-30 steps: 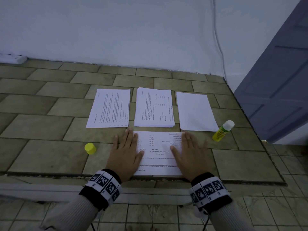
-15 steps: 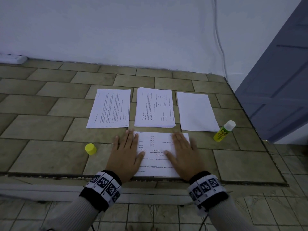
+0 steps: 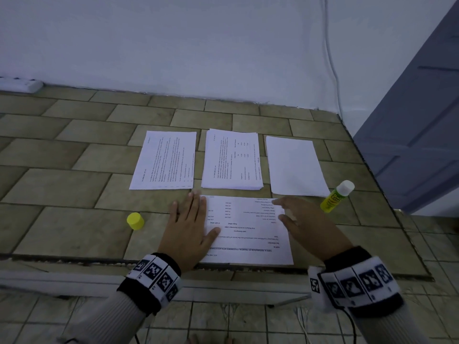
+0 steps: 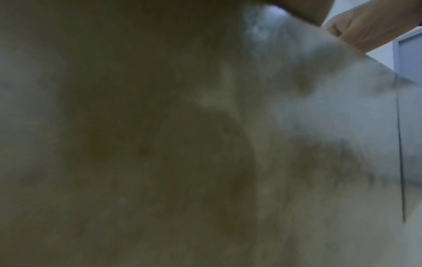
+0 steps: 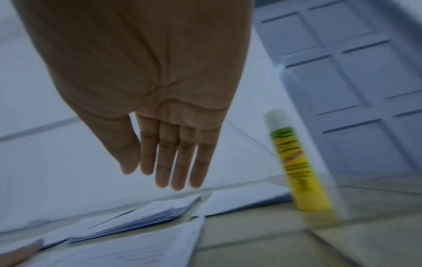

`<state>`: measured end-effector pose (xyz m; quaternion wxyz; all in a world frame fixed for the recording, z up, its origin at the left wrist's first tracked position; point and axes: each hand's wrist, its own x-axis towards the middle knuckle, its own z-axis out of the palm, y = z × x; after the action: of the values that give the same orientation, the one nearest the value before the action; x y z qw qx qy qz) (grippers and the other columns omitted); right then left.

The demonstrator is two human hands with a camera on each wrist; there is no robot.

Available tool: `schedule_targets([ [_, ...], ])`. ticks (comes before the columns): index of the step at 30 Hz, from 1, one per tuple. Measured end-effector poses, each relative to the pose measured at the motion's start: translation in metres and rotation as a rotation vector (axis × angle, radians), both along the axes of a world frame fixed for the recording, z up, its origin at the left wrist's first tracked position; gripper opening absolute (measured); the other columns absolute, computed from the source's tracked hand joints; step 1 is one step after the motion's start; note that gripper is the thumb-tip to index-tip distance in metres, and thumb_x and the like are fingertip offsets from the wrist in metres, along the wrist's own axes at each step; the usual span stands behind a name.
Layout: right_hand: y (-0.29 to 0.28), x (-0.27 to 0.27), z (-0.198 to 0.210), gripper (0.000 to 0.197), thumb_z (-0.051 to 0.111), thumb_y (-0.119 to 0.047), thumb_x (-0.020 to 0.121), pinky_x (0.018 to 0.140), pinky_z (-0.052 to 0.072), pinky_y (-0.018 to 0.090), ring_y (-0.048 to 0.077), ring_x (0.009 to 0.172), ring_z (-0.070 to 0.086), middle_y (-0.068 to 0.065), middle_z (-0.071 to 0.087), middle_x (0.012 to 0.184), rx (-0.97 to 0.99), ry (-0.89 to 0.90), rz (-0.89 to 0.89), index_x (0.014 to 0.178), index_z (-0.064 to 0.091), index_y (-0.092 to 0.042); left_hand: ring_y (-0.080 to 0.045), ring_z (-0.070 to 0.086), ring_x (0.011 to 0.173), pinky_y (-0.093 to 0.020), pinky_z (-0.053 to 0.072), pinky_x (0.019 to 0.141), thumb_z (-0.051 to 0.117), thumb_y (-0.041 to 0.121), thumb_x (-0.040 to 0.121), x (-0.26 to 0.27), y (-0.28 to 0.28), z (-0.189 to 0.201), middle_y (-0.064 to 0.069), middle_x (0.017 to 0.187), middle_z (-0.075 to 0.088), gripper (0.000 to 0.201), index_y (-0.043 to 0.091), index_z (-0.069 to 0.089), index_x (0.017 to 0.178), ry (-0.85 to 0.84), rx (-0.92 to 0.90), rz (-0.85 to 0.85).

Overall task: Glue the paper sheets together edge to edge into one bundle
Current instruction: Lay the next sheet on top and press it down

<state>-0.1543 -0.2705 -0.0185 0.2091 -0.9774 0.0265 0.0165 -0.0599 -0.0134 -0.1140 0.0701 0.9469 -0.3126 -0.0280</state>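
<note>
A printed sheet [image 3: 248,229] lies at the near edge of the tiled table [image 3: 62,184]. My left hand [image 3: 191,219] rests flat on its left edge, fingers straight. My right hand [image 3: 298,219] hovers above the sheet's right side, fingers straight and holding nothing [image 5: 173,162]. Behind lie a printed sheet [image 3: 165,160], a stack of printed sheets [image 3: 232,161] and a blank stack [image 3: 295,166]. An uncapped yellow glue stick [image 3: 336,196] stands right of the sheet, also seen in the right wrist view [image 5: 297,166]. Its yellow cap [image 3: 135,220] sits left of my left hand. The left wrist view is dark and blurred.
A white wall rises behind the table. A grey-blue door [image 3: 422,120] stands to the right, past the table's right edge. A white power strip [image 3: 19,84] lies at the far left by the wall, and a cable [image 3: 330,58] runs down the wall.
My right hand has lifted off the sheet and moved to the right, toward the glue stick. My left hand has stayed flat on the sheet's left edge.
</note>
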Motion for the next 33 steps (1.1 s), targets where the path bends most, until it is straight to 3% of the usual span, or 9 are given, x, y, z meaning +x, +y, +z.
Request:
schedule_targets([
  [3,0.007,0.019,-0.002,0.043,0.051,-0.019,0.097,0.099,0.025,0.014,0.014,0.131,0.04,-0.001,0.046,0.142,-0.044,0.115,0.112,0.139,0.043,-0.019,-0.03,0.014,0.149,-0.055,0.012,0.118,0.0,0.072,0.091,0.0,0.0,0.0,-0.019,0.159,0.02,0.098,-0.002,0.023,0.151,0.008,-0.003,-0.001],
  [6,0.014,0.033,-0.011,0.051,0.049,-0.022,0.097,0.108,0.028,0.028,0.019,0.134,0.032,0.005,0.036,0.147,-0.098,0.232,0.148,0.144,0.031,-0.014,-0.027,-0.001,0.15,-0.053,0.002,0.12,-0.004,0.08,0.083,0.0,0.001,0.004,-0.015,0.161,0.003,0.108,0.0,0.01,0.153,0.03,0.02,-0.009],
  [9,0.018,0.04,-0.019,0.055,0.05,-0.028,0.094,0.104,0.036,0.04,0.024,0.127,0.037,0.007,0.039,0.142,-0.19,0.247,0.148,0.143,0.028,-0.013,-0.022,-0.017,0.148,-0.048,-0.01,0.119,-0.013,0.088,0.068,0.0,0.002,0.008,-0.009,0.159,-0.018,0.119,0.004,-0.008,0.152,0.075,0.067,-0.019],
  [16,0.016,0.055,-0.02,0.046,0.051,-0.036,0.088,0.092,0.042,0.042,0.026,0.11,0.043,0.009,0.043,0.127,-0.351,0.262,0.114,0.124,0.041,-0.011,-0.022,-0.016,0.148,-0.049,-0.009,0.119,-0.01,0.089,0.069,0.001,0.002,0.005,-0.011,0.161,-0.011,0.119,0.005,-0.003,0.154,0.055,0.052,-0.023],
  [21,0.017,0.063,-0.016,0.042,0.054,-0.034,0.087,0.094,0.042,0.043,0.027,0.114,0.038,0.011,0.041,0.126,-0.267,0.344,0.09,0.119,0.043,-0.009,-0.022,-0.02,0.147,-0.05,-0.009,0.119,-0.012,0.089,0.068,0.0,0.003,0.007,-0.009,0.16,-0.016,0.119,0.006,-0.007,0.153,0.053,0.053,-0.029],
  [24,0.014,0.063,-0.016,0.041,0.054,-0.032,0.087,0.094,0.043,0.041,0.027,0.114,0.039,0.011,0.041,0.127,-0.24,0.33,0.09,0.12,0.044,-0.01,-0.022,-0.015,0.148,-0.051,-0.006,0.12,-0.007,0.089,0.071,0.0,0.003,0.006,-0.01,0.161,-0.009,0.119,0.005,-0.001,0.154,0.043,0.026,-0.033],
  [28,0.009,0.065,-0.014,0.038,0.054,-0.03,0.087,0.092,0.043,0.038,0.023,0.114,0.04,0.006,0.047,0.125,-0.217,0.319,0.085,0.121,0.047,-0.014,-0.025,-0.004,0.15,-0.054,0.001,0.119,0.001,0.087,0.077,0.0,0.004,0.001,-0.013,0.162,0.003,0.114,0.003,0.01,0.154,0.014,0.013,-0.042],
  [33,-0.001,0.068,-0.014,0.035,0.055,-0.028,0.084,0.088,0.043,0.037,0.025,0.107,0.048,0.005,0.054,0.119,-0.184,0.36,0.025,0.117,0.047,-0.024,-0.024,-0.009,0.149,-0.053,-0.001,0.119,-0.002,0.088,0.075,0.0,0.003,0.003,-0.011,0.162,-0.001,0.115,0.005,0.005,0.154,0.016,0.019,-0.045],
])
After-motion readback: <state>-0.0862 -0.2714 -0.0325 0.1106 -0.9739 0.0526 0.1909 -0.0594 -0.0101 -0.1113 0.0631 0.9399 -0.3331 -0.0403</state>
